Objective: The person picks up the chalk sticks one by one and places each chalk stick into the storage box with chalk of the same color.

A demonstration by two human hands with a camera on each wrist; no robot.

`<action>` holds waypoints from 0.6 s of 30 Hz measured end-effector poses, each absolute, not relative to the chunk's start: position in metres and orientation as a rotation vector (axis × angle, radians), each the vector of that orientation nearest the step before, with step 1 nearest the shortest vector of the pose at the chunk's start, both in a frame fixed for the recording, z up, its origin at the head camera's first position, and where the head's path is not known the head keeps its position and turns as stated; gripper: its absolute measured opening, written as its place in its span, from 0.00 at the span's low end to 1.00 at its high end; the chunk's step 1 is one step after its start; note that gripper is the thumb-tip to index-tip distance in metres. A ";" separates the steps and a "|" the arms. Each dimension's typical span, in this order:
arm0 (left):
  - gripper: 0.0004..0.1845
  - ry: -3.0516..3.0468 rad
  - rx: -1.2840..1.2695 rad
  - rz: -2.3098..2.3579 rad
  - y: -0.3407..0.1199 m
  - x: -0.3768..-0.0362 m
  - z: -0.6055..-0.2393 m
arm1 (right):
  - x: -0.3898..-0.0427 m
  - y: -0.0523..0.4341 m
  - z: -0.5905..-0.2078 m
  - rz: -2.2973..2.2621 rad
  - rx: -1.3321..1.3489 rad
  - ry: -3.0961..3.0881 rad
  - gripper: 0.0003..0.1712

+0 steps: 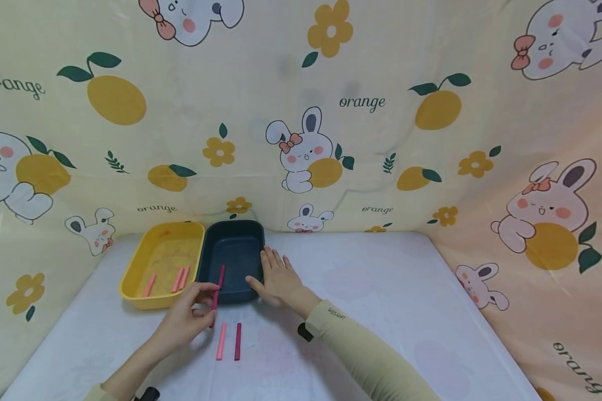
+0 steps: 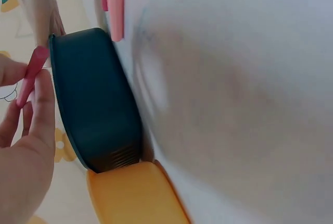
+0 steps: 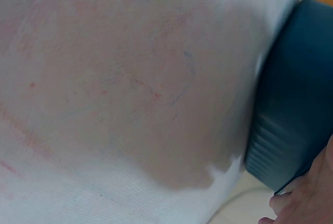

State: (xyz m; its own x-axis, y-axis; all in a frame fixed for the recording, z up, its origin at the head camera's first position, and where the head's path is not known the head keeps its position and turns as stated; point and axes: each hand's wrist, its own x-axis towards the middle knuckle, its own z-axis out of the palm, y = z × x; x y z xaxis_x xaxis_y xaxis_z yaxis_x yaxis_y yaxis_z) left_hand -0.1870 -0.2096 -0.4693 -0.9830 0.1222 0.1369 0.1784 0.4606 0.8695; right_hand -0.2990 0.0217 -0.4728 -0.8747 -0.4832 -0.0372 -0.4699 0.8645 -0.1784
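Observation:
My left hand pinches a dark pink crayon-like stick between thumb and fingertips, over the near edge of the dark blue box. That stick is tilted in the left wrist view. Inside the blue box lies another dark pink stick. My right hand rests against the box's right side, fingers straight and thumb over the rim; the right wrist view shows only part of this hand. In front of the box, a light pink stick and a dark pink stick lie side by side.
Left of the blue box and touching it stands a yellow box with several light pink sticks in it. A white cloth with faint colour marks covers the table. Behind hangs a patterned curtain.

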 end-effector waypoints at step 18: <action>0.28 -2.467 -0.274 -1.563 -0.197 -0.215 -0.457 | -0.301 0.020 -0.475 -0.257 -0.759 2.967 0.51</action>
